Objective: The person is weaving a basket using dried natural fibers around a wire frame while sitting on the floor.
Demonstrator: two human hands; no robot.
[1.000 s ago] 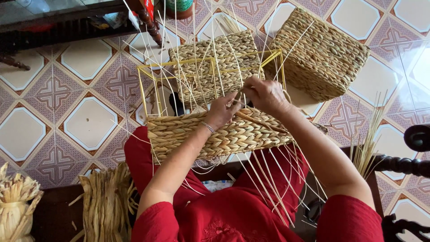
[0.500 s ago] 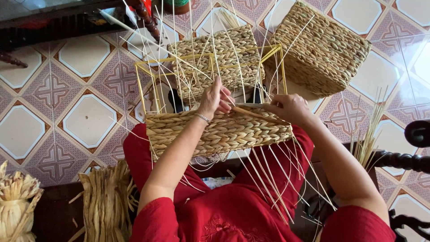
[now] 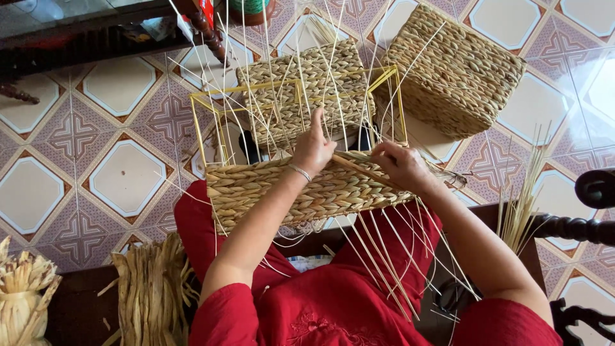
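Under me is a tiled floor (image 3: 128, 176), white octagons set among mauve squares with cross patterns, glossy enough to catch window light at the right. I sit in red clothes with the half-woven basket (image 3: 301, 189) resting across my lap, its near wall of plaited straw facing up and its yellow wire frame (image 3: 295, 86) standing open toward the far wall, thin pale stakes fanning out of it in all directions. My left hand (image 3: 312, 147) lies on the top edge of the near wall, fingers pointing away and loosely extended, not clamped on anything I can make out. My right hand (image 3: 400, 165) is just beside it, apart from it, closed around a flat straw strand (image 3: 359, 170) at that same rim. A finished woven basket (image 3: 451, 74) stands tipped on the floor to the right, close behind the frame. At the far left a dark furniture leg (image 3: 208, 32) comes down near the frame's corner. Bundles of dried straw (image 3: 150, 295) crowd my left side, and dark turned wood (image 3: 592, 211) hems in the right; the open tiles lie to the left of the frame.
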